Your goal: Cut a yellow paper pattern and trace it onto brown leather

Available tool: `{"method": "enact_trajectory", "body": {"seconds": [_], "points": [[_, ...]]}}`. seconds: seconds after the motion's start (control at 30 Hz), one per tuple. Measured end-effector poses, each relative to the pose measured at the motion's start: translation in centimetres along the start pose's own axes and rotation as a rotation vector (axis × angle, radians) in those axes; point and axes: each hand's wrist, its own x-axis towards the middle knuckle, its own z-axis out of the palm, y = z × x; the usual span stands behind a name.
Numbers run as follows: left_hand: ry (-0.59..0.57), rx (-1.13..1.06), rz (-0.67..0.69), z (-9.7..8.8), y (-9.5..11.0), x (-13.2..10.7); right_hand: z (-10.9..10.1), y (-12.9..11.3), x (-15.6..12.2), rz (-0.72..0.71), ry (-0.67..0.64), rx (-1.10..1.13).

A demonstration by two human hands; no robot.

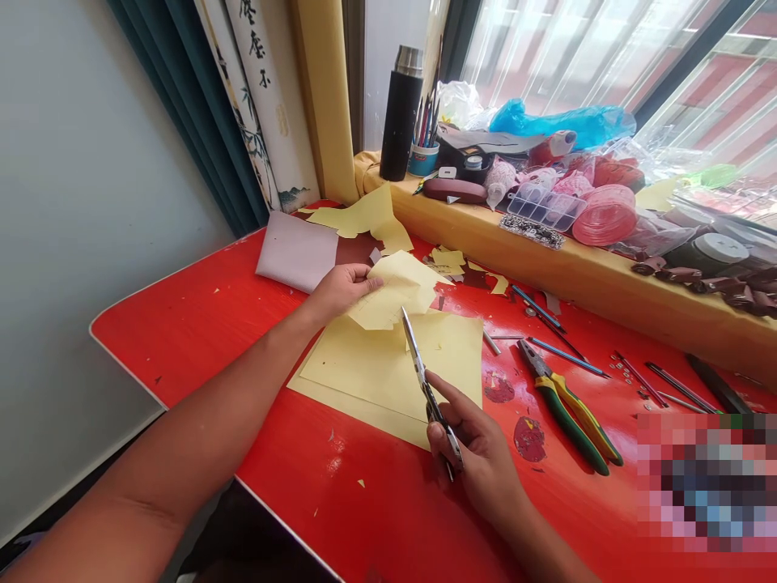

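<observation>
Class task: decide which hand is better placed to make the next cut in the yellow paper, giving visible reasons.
Probably right: the right hand grips the scissors, tips pointing at the yellow paper piece, while the left hand holds that piece by its edge.

Around right hand (479,453): pliers (571,413) block 3 o'clock; yellow sheets (370,368) 11 o'clock; red table (291,461) bare 8–9 o'clock.
</observation>
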Motion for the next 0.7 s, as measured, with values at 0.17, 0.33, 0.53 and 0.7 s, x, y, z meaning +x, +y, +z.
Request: {"method": "enact_trajectory", "body": {"seconds": [0.17, 0.33, 0.53, 0.7], "points": [[0.0, 0.001, -0.005, 0.11, 0.13, -0.15, -0.02, 0.09, 0.04, -0.006, 0.007, -0.019], [-0.006, 0.002, -0.002, 0.09, 0.06, -0.12, -0.02, -0.05, 0.03, -0.003, 0.004, -0.025], [-0.006, 0.038, 0.018, -0.1, -0.32, 0.18, 0.0, -0.16, 0.04, 0.013, 0.01, -0.042], [-0.008, 0.039, 0.024, 0.07, -0.08, 0.0, -0.03, -0.12, 0.11, 0.01, 0.012, -0.028]]}}
